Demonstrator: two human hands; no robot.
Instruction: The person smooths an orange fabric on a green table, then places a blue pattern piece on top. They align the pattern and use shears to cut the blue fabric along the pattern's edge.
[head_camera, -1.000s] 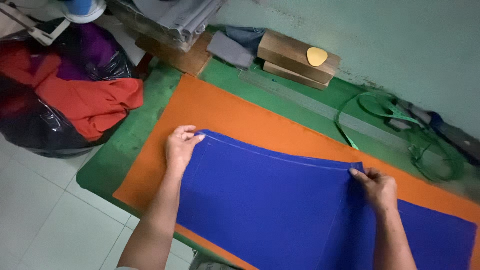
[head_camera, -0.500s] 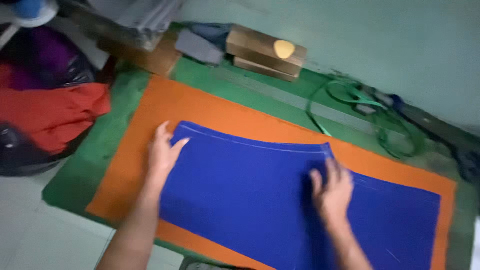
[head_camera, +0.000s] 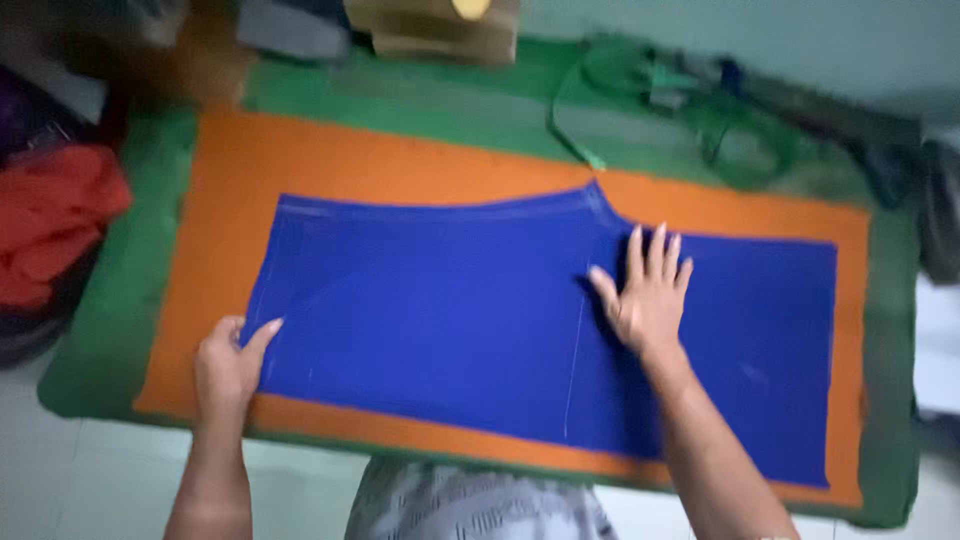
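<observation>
Green felt covers the tabletop (head_camera: 120, 300), with an orange sheet (head_camera: 400, 165) spread over it and the blue cloth (head_camera: 450, 320) lying flat on that, its long axis running left to right across me. My right hand (head_camera: 645, 295) presses open-palmed near its middle, fingers spread, gripping nothing. My left hand (head_camera: 228, 365) rests at the near-left edge, thumb on the cloth, grip loose and not pinching.

2 hands (head_camera: 228, 368) (head_camera: 645, 295) flat on blue fabric (head_camera: 450, 310), orange mat (head_camera: 400, 165)
</observation>
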